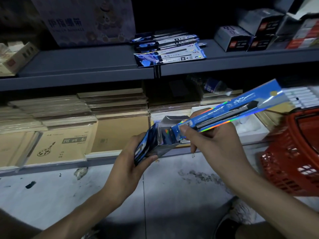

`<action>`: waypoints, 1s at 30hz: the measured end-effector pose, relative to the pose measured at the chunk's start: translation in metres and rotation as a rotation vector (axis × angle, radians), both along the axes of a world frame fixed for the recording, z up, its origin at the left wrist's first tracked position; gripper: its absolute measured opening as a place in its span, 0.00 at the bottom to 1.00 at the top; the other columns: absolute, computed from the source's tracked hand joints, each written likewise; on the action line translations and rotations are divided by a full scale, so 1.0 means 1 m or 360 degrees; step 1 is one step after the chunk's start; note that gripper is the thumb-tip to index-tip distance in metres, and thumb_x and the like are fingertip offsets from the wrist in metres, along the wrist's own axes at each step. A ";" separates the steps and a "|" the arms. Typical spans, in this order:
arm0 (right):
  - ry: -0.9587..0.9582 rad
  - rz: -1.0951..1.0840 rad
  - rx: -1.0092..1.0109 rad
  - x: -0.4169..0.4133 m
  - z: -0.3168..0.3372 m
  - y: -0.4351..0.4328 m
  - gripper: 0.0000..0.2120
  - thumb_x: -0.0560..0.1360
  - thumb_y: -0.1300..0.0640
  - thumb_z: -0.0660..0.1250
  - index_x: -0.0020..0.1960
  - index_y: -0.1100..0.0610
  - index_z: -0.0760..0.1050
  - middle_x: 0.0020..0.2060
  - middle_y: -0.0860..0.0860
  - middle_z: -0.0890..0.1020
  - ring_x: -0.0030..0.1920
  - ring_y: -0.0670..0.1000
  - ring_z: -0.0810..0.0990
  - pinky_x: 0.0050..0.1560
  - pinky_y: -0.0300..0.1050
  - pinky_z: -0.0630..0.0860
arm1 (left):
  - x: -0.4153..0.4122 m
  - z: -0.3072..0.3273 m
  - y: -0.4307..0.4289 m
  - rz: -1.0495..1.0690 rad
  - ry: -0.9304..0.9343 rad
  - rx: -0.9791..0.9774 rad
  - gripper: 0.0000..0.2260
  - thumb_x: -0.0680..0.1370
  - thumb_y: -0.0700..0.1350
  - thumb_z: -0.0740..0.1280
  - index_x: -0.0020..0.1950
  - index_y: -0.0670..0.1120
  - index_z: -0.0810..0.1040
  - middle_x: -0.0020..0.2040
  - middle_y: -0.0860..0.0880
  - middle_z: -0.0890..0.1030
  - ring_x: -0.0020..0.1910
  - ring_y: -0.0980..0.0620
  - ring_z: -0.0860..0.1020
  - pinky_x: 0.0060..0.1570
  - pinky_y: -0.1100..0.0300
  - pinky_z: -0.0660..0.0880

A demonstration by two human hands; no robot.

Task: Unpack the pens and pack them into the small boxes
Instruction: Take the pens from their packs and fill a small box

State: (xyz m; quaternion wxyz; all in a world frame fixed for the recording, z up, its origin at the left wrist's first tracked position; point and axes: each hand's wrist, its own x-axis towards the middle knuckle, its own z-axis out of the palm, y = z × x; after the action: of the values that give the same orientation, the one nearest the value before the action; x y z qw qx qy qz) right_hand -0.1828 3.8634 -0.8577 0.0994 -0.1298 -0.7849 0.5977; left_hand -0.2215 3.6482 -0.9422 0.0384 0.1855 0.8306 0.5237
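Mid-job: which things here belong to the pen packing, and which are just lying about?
Job: small box, gripped by the left hand; pen pack, pinched by the right hand, its end at the box mouth; pile of pen packs on the shelf.
Lying about: red basket; sketchbooks; carton; boxed stock, top right.

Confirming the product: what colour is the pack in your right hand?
The pack is blue with holographic rainbow edges; head view.

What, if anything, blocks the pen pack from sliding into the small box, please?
Nothing visible: the pen pack, held by the right hand, has its lower end at the open mouth of the small box in the left hand, its flap folded back.
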 end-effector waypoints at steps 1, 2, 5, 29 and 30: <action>0.0005 -0.0018 0.0018 0.000 0.000 -0.001 0.13 0.76 0.56 0.75 0.34 0.56 0.79 0.24 0.55 0.77 0.28 0.46 0.76 0.32 0.37 0.75 | 0.000 0.000 0.000 0.0001 0.0007 0.0010 0.20 0.79 0.45 0.73 0.68 0.56 0.73 0.56 0.58 0.81 0.57 0.57 0.80 0.53 0.70 0.72; 0.0009 -0.0020 0.0028 0.001 0.000 -0.001 0.13 0.75 0.56 0.76 0.34 0.58 0.79 0.25 0.58 0.77 0.28 0.47 0.75 0.32 0.42 0.74 | 0.000 0.001 0.001 0.0001 0.0014 0.0018 0.20 0.79 0.45 0.73 0.68 0.56 0.73 0.56 0.58 0.80 0.57 0.58 0.80 0.53 0.70 0.72; 0.0002 0.0003 0.0079 0.003 -0.004 -0.006 0.21 0.72 0.49 0.77 0.38 0.66 0.77 0.30 0.64 0.77 0.29 0.53 0.73 0.35 0.55 0.76 | 0.000 0.002 0.002 -0.0006 0.0070 0.0003 0.21 0.79 0.44 0.72 0.69 0.57 0.72 0.58 0.59 0.79 0.59 0.58 0.79 0.54 0.70 0.72; 0.0178 -0.0233 0.0098 0.009 0.015 -0.007 0.16 0.77 0.50 0.73 0.34 0.54 0.76 0.27 0.53 0.80 0.34 0.59 0.80 0.36 0.49 0.74 | 0.004 0.004 0.010 0.0063 0.0068 0.0017 0.25 0.80 0.44 0.72 0.69 0.66 0.67 0.60 0.61 0.78 0.61 0.58 0.78 0.58 0.62 0.77; 0.0175 -0.0238 0.0123 0.008 0.014 -0.007 0.16 0.77 0.50 0.73 0.33 0.55 0.77 0.27 0.54 0.80 0.34 0.60 0.80 0.36 0.49 0.74 | 0.004 0.004 0.009 0.0069 0.0072 0.0026 0.25 0.79 0.44 0.72 0.69 0.65 0.68 0.60 0.60 0.78 0.61 0.56 0.79 0.58 0.61 0.77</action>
State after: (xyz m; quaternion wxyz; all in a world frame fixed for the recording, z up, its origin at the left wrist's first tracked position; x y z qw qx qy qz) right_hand -0.1752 3.8565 -0.8438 0.1917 -0.1511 -0.7888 0.5641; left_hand -0.2174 3.6577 -0.9381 0.0067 0.1794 0.8307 0.5270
